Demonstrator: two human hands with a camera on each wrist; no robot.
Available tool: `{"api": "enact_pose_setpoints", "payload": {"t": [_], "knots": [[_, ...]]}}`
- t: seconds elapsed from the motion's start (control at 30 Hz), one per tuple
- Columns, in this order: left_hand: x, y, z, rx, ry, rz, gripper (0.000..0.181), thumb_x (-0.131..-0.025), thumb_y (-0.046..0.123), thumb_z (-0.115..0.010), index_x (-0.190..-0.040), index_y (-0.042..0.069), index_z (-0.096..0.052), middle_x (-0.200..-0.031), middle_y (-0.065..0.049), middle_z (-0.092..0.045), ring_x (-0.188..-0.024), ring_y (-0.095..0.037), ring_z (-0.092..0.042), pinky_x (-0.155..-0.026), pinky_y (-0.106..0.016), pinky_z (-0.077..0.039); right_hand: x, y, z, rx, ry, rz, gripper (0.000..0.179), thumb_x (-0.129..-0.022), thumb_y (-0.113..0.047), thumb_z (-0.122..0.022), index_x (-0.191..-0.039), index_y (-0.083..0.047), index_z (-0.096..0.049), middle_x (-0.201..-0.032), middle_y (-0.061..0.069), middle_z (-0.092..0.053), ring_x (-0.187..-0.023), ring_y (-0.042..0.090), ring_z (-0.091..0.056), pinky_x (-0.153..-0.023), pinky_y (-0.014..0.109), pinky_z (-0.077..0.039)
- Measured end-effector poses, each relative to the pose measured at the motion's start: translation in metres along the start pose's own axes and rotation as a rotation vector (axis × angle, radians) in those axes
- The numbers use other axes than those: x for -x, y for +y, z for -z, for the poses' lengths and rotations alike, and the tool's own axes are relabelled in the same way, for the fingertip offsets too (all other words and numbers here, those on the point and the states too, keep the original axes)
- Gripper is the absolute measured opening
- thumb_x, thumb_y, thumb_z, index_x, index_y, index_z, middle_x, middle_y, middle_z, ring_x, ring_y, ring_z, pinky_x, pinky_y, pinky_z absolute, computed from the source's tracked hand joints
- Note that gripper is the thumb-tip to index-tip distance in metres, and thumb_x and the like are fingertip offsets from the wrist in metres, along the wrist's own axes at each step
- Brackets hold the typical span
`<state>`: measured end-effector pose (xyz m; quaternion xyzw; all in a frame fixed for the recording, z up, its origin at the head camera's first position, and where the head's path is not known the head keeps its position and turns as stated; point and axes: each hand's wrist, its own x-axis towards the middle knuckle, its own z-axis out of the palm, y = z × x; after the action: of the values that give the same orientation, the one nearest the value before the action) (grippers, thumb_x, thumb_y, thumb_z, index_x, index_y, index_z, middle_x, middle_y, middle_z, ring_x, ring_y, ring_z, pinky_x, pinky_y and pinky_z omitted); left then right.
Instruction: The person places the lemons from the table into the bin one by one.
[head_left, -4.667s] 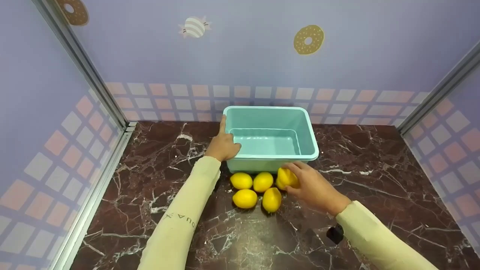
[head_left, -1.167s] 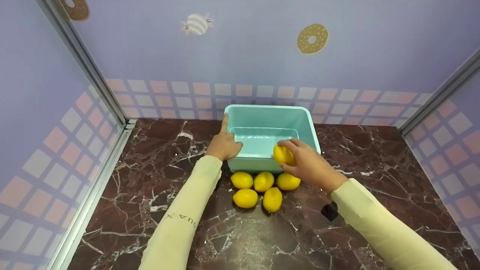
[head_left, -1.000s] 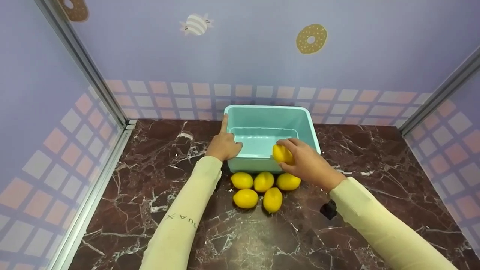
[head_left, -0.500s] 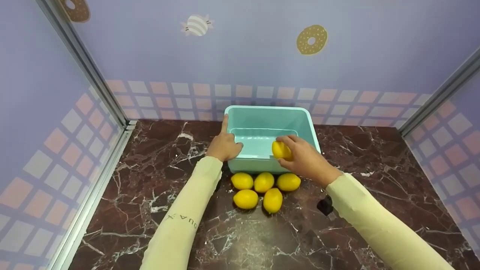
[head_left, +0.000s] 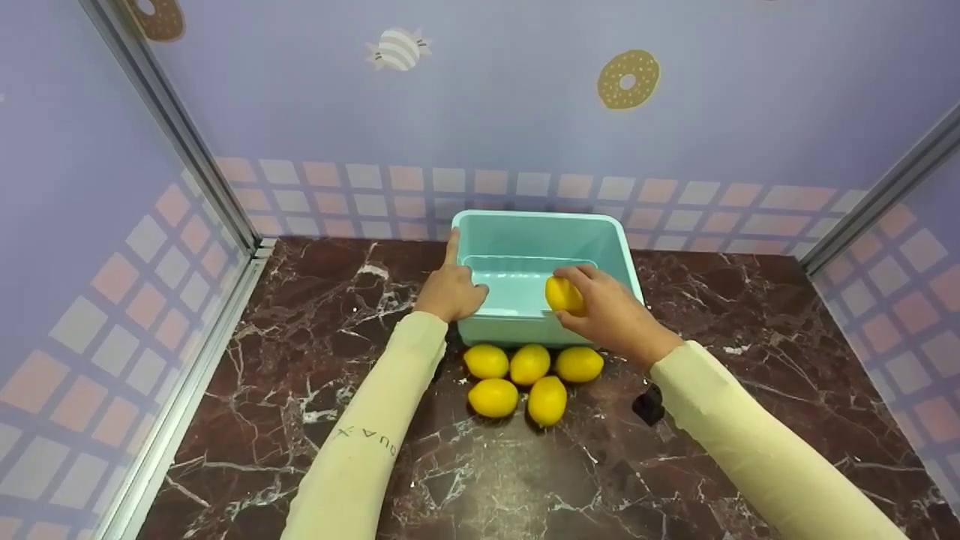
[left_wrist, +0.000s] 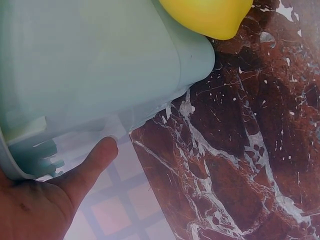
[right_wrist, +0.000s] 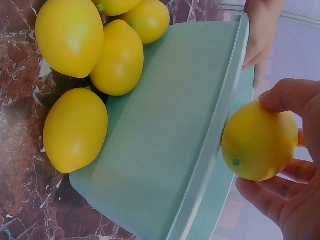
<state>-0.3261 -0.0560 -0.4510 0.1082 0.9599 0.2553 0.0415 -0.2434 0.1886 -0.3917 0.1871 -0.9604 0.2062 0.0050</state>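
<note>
My right hand (head_left: 615,315) grips a yellow lemon (head_left: 564,295) between thumb and fingers, at the front rim of a pale green plastic tub (head_left: 480,328). In the right wrist view, that lemon (right_wrist: 257,142) shows its green stem end close beside the rim. At the tub's left rim, my left hand (head_left: 450,292) holds on, index finger lying straight along it and thumb by the front corner. One digit of the left hand (left_wrist: 40,205) reaches along the tub's outside in the left wrist view; its other fingers are hidden. Several lemons (head_left: 530,365) lie in front of the tub.
A dark marbled countertop (head_left: 337,330) carries everything. Lilac panels with a checked band stand behind and at both sides; the back panel (head_left: 495,120) is close behind the tub. A small black object (head_left: 649,405) shows beside the right sleeve.
From among the lemons on the counter, my right hand has risen with one lemon to the tub's front rim, lately creeping slightly forward. My left hand stays on the tub.
</note>
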Motion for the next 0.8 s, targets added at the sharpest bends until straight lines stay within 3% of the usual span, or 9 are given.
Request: {"api": "enact_pose_setpoints", "payload": {"t": [0.2,0.43,0.8], "knots": [[0.0,0.0,0.0,0.003,-0.01,0.004,0.031,-0.087,0.03,-0.052,-0.09,0.005,-0.07,-0.165,0.004,0.01,-0.055,-0.021,-0.053,-0.065,-0.035,-0.045,-0.005,0.002,0.0,0.006,0.015,-0.004,0.057,-0.085,-0.025,-0.069,-0.137,-0.012,-0.049,-0.136,0.014,-0.052,-0.106,0.03,-0.058,-0.087,0.044,-0.052],[0.0,0.001,0.001,-0.014,-0.03,0.0,0.03,-0.089,0.03,-0.05,-0.082,0.007,-0.067,-0.164,0.002,0.013,-0.053,-0.02,-0.054,-0.063,-0.035,-0.045,-0.01,0.004,0.001,-0.002,0.02,0.009,0.056,-0.086,-0.024,-0.068,-0.137,-0.01,-0.049,-0.132,0.016,-0.053,-0.099,0.029,-0.059,-0.08,0.041,-0.054],[0.0,0.0,0.001,-0.003,-0.027,0.01,0.035,-0.089,0.031,-0.051,-0.098,0.004,-0.071,-0.164,0.004,0.013,-0.054,-0.021,-0.055,-0.062,-0.035,-0.045,-0.015,0.002,0.001,0.007,0.021,0.024,0.056,-0.086,-0.024,-0.068,-0.137,-0.011,-0.049,-0.133,0.016,-0.052,-0.101,0.03,-0.059,-0.082,0.041,-0.055]]}}
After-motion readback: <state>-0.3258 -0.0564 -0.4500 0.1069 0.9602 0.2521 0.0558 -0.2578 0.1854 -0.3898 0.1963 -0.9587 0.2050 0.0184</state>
